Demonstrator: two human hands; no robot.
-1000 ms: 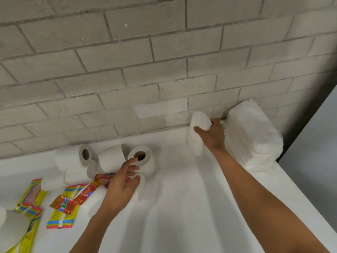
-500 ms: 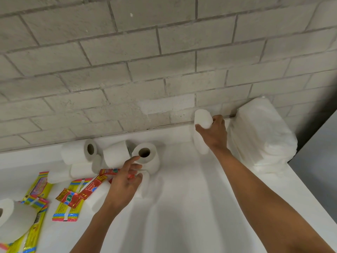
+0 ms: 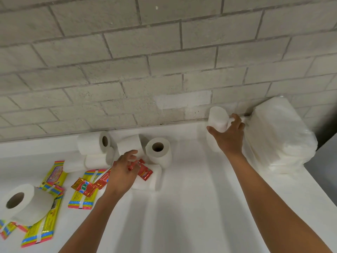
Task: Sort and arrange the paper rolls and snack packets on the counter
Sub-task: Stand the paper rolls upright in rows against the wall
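A roll is gripped by the right hand at the wall, beside the wrapped pack. Red packets on the worktop are touched by the left hand, fingers loosely extended.

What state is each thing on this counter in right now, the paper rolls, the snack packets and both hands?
White paper roll by the wall: upright, gripped by the right hand.
White roll with open core: lying on its side.
Big white roll at left: lying on yellow packets.
Red snack packet: on a roll, under the left hand fingers.
Plastic-wrapped white pack: sealed, against the brick wall.
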